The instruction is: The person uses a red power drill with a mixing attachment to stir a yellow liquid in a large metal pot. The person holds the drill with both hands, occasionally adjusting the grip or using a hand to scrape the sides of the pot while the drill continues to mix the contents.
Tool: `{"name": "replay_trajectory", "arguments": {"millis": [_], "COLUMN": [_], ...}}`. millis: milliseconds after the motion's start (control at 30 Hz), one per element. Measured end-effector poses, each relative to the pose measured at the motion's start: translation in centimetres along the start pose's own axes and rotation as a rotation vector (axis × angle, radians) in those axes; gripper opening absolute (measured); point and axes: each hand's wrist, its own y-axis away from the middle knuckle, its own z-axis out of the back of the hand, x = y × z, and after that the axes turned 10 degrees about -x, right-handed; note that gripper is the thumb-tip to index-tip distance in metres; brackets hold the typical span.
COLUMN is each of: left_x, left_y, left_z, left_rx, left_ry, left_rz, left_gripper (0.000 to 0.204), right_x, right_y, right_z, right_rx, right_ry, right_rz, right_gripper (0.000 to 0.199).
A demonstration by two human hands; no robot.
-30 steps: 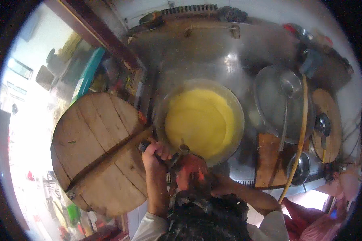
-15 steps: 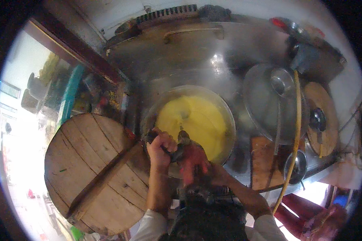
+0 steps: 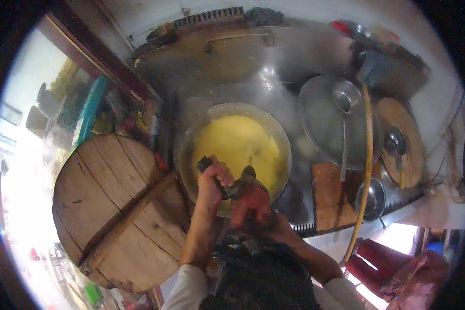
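A wide metal pot (image 3: 288, 155) holds a thick yellow liquid (image 3: 236, 137). Over its near side I hold a power drill (image 3: 250, 200) with a red body and a dark front end, its thin shaft reaching down into the liquid. My left hand (image 3: 212, 180) is wrapped round the drill's dark side handle, whose end sticks out past the fist. At the rear of the drill body is my right hand (image 3: 275, 223), closed on it; its fingers are mostly hidden. The shaft's lower end is lost in the liquid.
A round wooden lid (image 3: 113, 212) with a crossbar lies left of the pot. At right are a large metal basin (image 3: 318, 124) with a ladle (image 3: 344, 129), a yellow pole (image 3: 368, 150), a brown board (image 3: 328, 199) and a small pan (image 3: 372, 200). Someone in red trousers (image 3: 380, 261) is at lower right.
The drill's front end and shaft have moved to the right across the pot, with both hands still on the drill. The whole view has shifted slightly.
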Motion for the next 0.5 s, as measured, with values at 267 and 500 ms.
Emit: {"name": "replay_trajectory", "arguments": {"millis": [267, 500], "left_x": [-2.3, -4.7], "left_y": [2.2, -0.6], "left_z": [-0.3, 2.2], "left_rx": [-0.088, -0.29], "left_ry": [-0.099, -0.641], "left_rz": [0.067, -0.331], "left_gripper": [0.009, 0.03], "right_x": [1.4, 7.4], "right_y": [4.3, 5.8], "right_z": [-1.8, -0.4], "right_rx": [0.09, 0.303], "right_ry": [0.296, -0.407], "right_rz": [0.321, -0.235], "right_gripper": [0.042, 0.015]}}
